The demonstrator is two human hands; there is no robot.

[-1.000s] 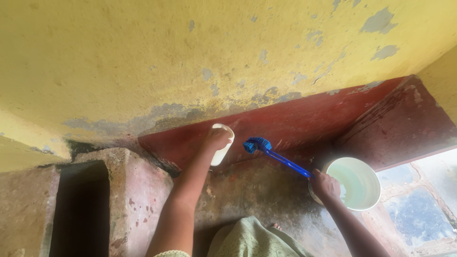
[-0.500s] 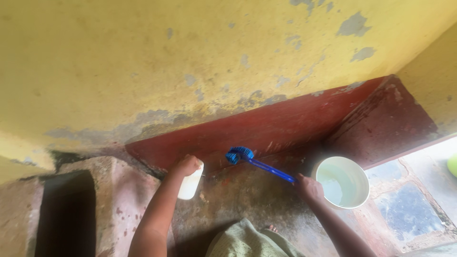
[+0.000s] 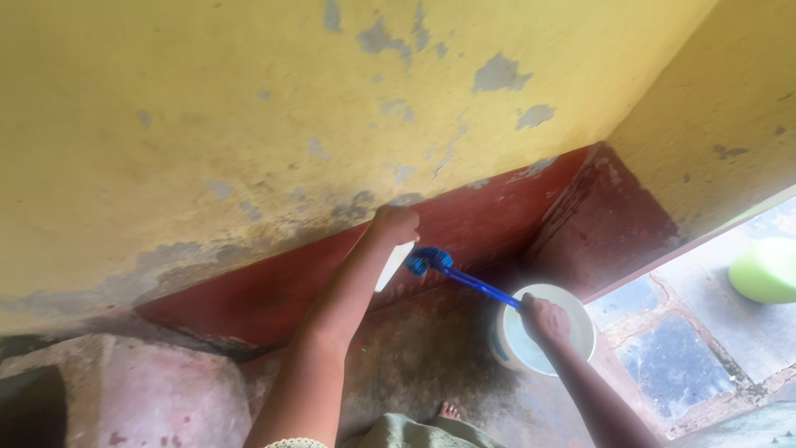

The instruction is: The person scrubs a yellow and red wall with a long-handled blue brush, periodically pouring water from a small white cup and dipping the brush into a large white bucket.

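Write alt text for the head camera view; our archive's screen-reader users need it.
Seen from above, a person's right hand holds a blue long-handled brush against the red base of a peeling yellow wall, while the left hand grips a white bottle beside it. A white bucket sits on the floor under the right hand.

Peeling yellow wall, red skirting band, green round object outside on paving.

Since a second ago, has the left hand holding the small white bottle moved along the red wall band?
Yes. The left hand with the small white bottle dipped, then rose to the top edge of the red wall band.
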